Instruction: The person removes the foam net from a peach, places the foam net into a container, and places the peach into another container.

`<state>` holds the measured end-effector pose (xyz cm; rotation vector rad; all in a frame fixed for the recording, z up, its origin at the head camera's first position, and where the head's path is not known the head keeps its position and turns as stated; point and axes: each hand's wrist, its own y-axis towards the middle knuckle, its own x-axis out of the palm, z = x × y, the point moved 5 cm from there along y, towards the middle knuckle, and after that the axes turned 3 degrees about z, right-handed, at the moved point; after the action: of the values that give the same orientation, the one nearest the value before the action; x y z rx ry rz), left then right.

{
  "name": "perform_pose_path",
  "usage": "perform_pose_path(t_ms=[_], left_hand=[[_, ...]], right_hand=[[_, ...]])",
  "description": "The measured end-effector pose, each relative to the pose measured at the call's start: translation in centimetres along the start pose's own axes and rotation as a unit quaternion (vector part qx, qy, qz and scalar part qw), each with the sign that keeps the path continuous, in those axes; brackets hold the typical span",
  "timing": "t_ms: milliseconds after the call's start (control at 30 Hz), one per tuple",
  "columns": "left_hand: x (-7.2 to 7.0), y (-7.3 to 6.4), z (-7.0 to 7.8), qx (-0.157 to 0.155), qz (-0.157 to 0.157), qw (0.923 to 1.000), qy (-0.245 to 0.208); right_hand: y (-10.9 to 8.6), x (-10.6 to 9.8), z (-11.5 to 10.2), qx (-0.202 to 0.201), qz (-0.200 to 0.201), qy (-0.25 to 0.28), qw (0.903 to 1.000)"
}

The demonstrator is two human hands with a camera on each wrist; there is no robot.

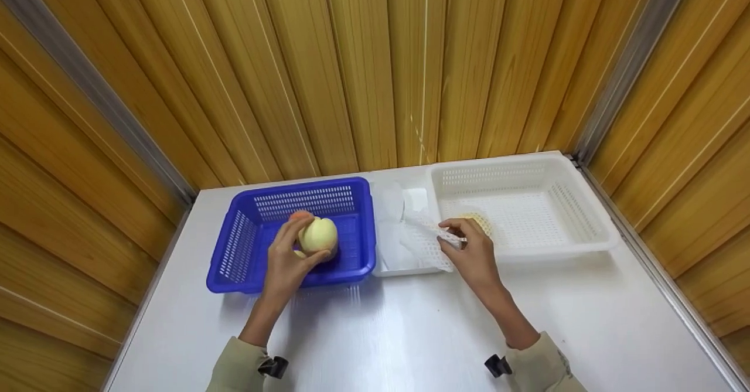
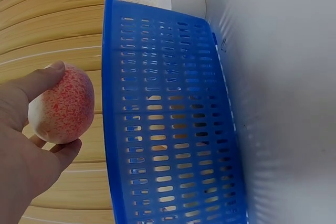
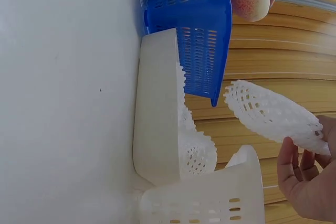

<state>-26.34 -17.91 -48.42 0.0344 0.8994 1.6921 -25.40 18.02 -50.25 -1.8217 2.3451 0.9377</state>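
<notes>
My left hand [image 1: 285,263] grips a pale peach [image 1: 320,237] above the blue basket [image 1: 364,204], fingers on one side and thumb on the other. In the left wrist view the peach [image 2: 68,109] shows a red-speckled side and is raised past the basket's rim. Behind that hand, an orange-red fruit [image 1: 301,214] is partly hidden in the basket. My right hand [image 1: 476,258] pinches one end of a white foam net sleeve [image 3: 270,111], which looks flattened and reaches left over the small white tray [image 1: 404,273].
More white foam nets [image 3: 198,153] lie in the small tray between the baskets. A white basket [image 1: 551,249] stands on the right, with a yellowish netted fruit [image 1: 481,222] at its left side, partly behind my right hand. Wood-panelled walls [image 1: 363,75] enclose the white table [image 1: 375,333].
</notes>
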Motion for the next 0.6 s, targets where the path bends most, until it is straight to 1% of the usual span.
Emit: perform_pose_path(t_ms=[167, 267, 367, 500, 600], left_hand=[[0.3, 1.5, -0.4, 0.018, -0.020, 0.9995, 0.015], [0.3, 2.7, -0.5, 0.027, -0.034, 0.9988, 0.025], [0.4, 4.0, -0.6, 0.032, -0.053, 0.9974, 0.037], [0.9, 5.6, -0.8, 0.039, -0.097, 0.9930, 0.055], [1.6, 6.4, -1.0, 0.048, -0.133, 0.9874, 0.071]], right_hand=[[0.3, 1.0, -0.8, -0.053, 0.030, -0.005, 0.9982], [0.5, 1.8, -1.2, -0.081, 0.032, -0.014, 0.9961], [0.7, 2.6, -1.5, -0.105, 0.026, -0.038, 0.9934], [0.9, 3.9, -1.5, -0.127, 0.010, -0.075, 0.9891], [1.0, 4.7, -1.4, -0.139, 0.000, -0.089, 0.9863]])
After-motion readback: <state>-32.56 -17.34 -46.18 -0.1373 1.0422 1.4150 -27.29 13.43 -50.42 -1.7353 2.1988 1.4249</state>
